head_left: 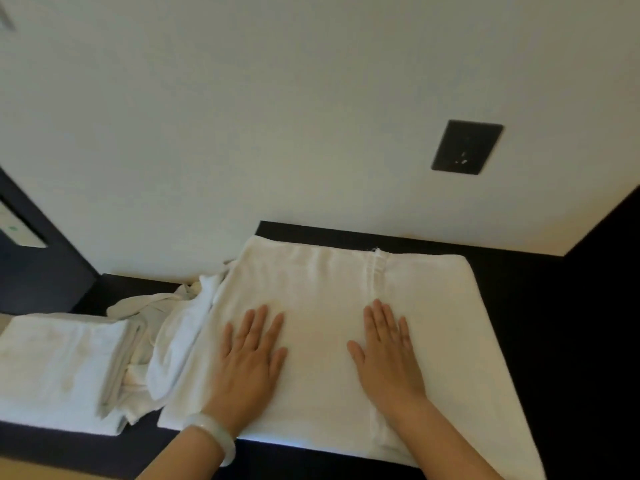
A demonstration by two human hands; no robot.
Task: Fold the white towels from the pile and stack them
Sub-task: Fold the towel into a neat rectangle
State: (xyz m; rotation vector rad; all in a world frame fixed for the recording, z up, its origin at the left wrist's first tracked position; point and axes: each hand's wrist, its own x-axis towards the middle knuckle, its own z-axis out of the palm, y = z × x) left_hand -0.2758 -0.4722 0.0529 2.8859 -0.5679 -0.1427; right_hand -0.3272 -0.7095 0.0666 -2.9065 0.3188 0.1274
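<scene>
Flat, open left hand [250,355] and right hand [388,355] press a folded white towel [322,306] overhanging the dark counter's [554,341] near edge, wall close behind.

Soft, even indoor light, slightly dim and yellowish.
Everything is mildly blurred; the folded stack [59,365] at near left smears most. Wide-angle distortion bends the dark counter [571,323] edges; shadows are faint.

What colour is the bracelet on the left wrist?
Milky pale white, faintly greenish: the smooth round bracelet shows best in the head view.
</scene>
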